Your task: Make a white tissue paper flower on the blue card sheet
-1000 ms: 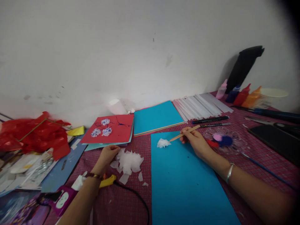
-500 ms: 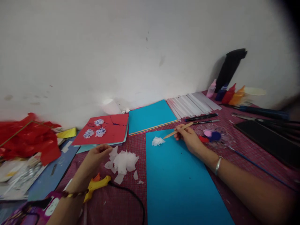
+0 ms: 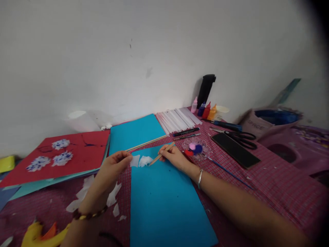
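Observation:
My left hand [image 3: 113, 168] pinches a small white tissue square [image 3: 135, 160] and holds it over the top left corner of a blue paper sheet [image 3: 164, 202]. My right hand [image 3: 173, 157] grips a wooden stick [image 3: 161, 153] like a pen, its tip close to a crumpled white tissue ball [image 3: 145, 160] lying on the blue sheet. More white tissue squares [image 3: 84, 195] lie on the checked cloth under my left forearm.
A red card with blue-white tissue flowers [image 3: 59, 154] lies at the left. A paint palette [image 3: 196, 149], brush, pens [image 3: 186, 131], white strips [image 3: 177, 118], paint bottles [image 3: 207, 111], scissors [image 3: 241, 136] and a black pad [image 3: 235, 151] are at the right. A yellow glue gun [image 3: 41, 235] sits near the lower left.
My left hand has lifted from the tissue pile and carried one square to the blue sheet's corner. The view has swung to the right. My right hand keeps the stick by the tissue ball.

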Demonstrator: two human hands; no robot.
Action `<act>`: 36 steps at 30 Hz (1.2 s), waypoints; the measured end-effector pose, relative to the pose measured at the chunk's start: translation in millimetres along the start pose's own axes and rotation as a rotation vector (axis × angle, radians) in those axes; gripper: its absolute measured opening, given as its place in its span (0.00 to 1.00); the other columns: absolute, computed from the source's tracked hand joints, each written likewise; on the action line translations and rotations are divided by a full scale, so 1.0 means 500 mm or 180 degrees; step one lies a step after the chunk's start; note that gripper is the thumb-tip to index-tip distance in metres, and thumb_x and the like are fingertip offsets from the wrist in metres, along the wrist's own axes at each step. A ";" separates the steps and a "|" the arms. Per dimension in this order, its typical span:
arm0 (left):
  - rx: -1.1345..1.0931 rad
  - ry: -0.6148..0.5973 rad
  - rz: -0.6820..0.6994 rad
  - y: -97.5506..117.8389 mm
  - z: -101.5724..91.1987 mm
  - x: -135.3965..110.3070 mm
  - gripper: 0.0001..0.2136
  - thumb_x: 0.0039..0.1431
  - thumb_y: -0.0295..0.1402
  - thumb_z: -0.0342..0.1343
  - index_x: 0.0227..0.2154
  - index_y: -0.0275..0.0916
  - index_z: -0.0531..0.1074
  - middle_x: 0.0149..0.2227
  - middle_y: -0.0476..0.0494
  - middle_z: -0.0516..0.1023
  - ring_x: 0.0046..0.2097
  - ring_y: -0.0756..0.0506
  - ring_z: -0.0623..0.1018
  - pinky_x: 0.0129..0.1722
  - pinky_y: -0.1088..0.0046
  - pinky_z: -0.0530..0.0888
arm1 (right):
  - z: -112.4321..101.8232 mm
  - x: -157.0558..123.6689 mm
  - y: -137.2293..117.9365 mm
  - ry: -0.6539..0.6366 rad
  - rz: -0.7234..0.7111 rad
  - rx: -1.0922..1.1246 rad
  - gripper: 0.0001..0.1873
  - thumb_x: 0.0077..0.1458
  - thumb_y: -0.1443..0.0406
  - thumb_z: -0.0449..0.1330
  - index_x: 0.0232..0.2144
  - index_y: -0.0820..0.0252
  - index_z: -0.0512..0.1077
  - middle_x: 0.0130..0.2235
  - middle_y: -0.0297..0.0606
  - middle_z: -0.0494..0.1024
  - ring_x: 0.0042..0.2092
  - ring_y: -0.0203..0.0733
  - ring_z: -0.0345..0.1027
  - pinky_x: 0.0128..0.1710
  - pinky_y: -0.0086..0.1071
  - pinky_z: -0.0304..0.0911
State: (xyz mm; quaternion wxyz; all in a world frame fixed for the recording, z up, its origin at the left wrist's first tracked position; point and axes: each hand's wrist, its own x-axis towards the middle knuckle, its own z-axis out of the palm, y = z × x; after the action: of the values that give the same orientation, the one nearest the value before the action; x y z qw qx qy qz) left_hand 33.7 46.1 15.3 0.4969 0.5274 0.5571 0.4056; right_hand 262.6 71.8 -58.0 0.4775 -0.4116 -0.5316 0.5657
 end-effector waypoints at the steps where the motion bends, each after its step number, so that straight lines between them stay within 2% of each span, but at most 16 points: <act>1: -0.0070 -0.0023 -0.0025 -0.009 0.003 0.006 0.12 0.45 0.40 0.63 0.25 0.37 0.69 0.17 0.58 0.63 0.18 0.57 0.59 0.17 0.82 0.56 | 0.002 0.001 0.001 0.0005 0.0014 -0.0040 0.05 0.51 0.65 0.58 0.26 0.61 0.70 0.21 0.31 0.72 0.22 0.33 0.64 0.24 0.27 0.59; 5: -0.0421 0.0011 -0.0236 -0.034 0.008 0.019 0.14 0.45 0.41 0.63 0.27 0.39 0.65 0.19 0.58 0.68 0.19 0.55 0.67 0.18 0.81 0.61 | 0.010 0.007 0.005 -0.0010 0.0042 -0.0149 0.05 0.52 0.66 0.57 0.26 0.60 0.69 0.21 0.31 0.72 0.22 0.33 0.63 0.24 0.27 0.59; 8: -0.0516 0.0052 -0.0353 -0.039 0.006 0.024 0.16 0.43 0.41 0.64 0.28 0.39 0.65 0.25 0.54 0.73 0.23 0.52 0.73 0.22 0.78 0.68 | 0.016 0.011 0.007 -0.0031 0.0029 -0.0185 0.05 0.53 0.66 0.57 0.26 0.60 0.68 0.22 0.31 0.72 0.22 0.33 0.63 0.24 0.26 0.59; 11: -0.0498 0.0079 -0.0380 -0.044 0.002 0.029 0.16 0.42 0.41 0.64 0.28 0.38 0.65 0.25 0.51 0.75 0.25 0.51 0.75 0.26 0.76 0.72 | 0.019 0.014 0.008 -0.0036 -0.0004 -0.0226 0.06 0.53 0.65 0.58 0.26 0.60 0.68 0.23 0.31 0.73 0.22 0.32 0.63 0.24 0.26 0.59; 15: -0.0417 0.0042 -0.0341 -0.059 -0.001 0.039 0.14 0.43 0.40 0.64 0.27 0.38 0.67 0.25 0.52 0.74 0.24 0.51 0.74 0.25 0.77 0.70 | 0.017 0.016 0.011 -0.0011 -0.0098 -0.0227 0.07 0.54 0.62 0.58 0.28 0.61 0.69 0.25 0.33 0.74 0.22 0.32 0.63 0.23 0.26 0.58; 18: -0.0202 0.0078 -0.0255 -0.069 -0.003 0.043 0.12 0.44 0.40 0.63 0.25 0.39 0.67 0.19 0.56 0.68 0.19 0.54 0.66 0.19 0.80 0.62 | 0.013 0.016 0.015 0.0054 -0.0148 -0.0155 0.07 0.54 0.62 0.58 0.30 0.61 0.70 0.26 0.33 0.74 0.23 0.32 0.63 0.22 0.26 0.58; 20: -0.0055 0.0122 -0.0195 -0.072 -0.004 0.044 0.12 0.43 0.40 0.63 0.22 0.39 0.68 0.17 0.56 0.65 0.19 0.55 0.62 0.18 0.80 0.59 | 0.012 0.015 0.018 0.0077 -0.0140 -0.0134 0.07 0.54 0.62 0.58 0.31 0.60 0.70 0.26 0.33 0.74 0.22 0.32 0.63 0.22 0.25 0.57; 26: 0.0215 0.0254 -0.0076 -0.059 -0.010 0.037 0.12 0.39 0.41 0.64 0.21 0.39 0.72 0.23 0.51 0.71 0.26 0.51 0.68 0.26 0.77 0.65 | 0.010 0.014 0.019 0.0111 -0.0118 -0.0118 0.07 0.53 0.61 0.58 0.30 0.59 0.70 0.25 0.33 0.74 0.22 0.33 0.63 0.22 0.26 0.57; 28: 0.0272 0.0090 -0.0140 -0.046 -0.010 0.029 0.12 0.39 0.42 0.64 0.21 0.38 0.72 0.23 0.50 0.71 0.25 0.51 0.67 0.25 0.76 0.65 | 0.011 0.014 0.018 0.0103 -0.0109 -0.0126 0.07 0.53 0.61 0.58 0.30 0.59 0.70 0.25 0.33 0.74 0.22 0.33 0.63 0.22 0.27 0.57; 31: 0.0278 -0.0394 -0.0208 -0.033 -0.002 0.020 0.12 0.41 0.42 0.63 0.22 0.37 0.72 0.21 0.51 0.69 0.23 0.52 0.65 0.23 0.77 0.62 | 0.012 0.014 0.017 0.0090 -0.0100 -0.0137 0.06 0.53 0.62 0.58 0.30 0.59 0.70 0.25 0.33 0.74 0.22 0.33 0.63 0.22 0.26 0.56; 34: 0.0386 -0.0675 -0.0109 -0.046 0.012 0.028 0.12 0.45 0.41 0.61 0.23 0.37 0.71 0.20 0.52 0.67 0.23 0.53 0.63 0.23 0.78 0.60 | 0.013 0.013 0.014 0.0097 -0.0079 -0.0137 0.05 0.53 0.63 0.58 0.30 0.59 0.70 0.25 0.33 0.74 0.22 0.33 0.63 0.22 0.26 0.56; 36: 0.0593 -0.0645 0.0002 -0.068 0.022 0.042 0.11 0.46 0.40 0.59 0.23 0.36 0.71 0.21 0.53 0.67 0.23 0.52 0.64 0.24 0.77 0.60 | 0.013 0.013 0.013 0.0107 -0.0056 -0.0125 0.05 0.53 0.63 0.58 0.30 0.59 0.70 0.25 0.33 0.74 0.22 0.33 0.63 0.22 0.27 0.57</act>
State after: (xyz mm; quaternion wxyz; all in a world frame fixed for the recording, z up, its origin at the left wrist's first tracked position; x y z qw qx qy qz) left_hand 39.1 62.2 -22.3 0.4993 0.6097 0.5392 0.2969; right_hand 254.3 76.8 -63.3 0.4832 -0.4257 -0.5380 0.5439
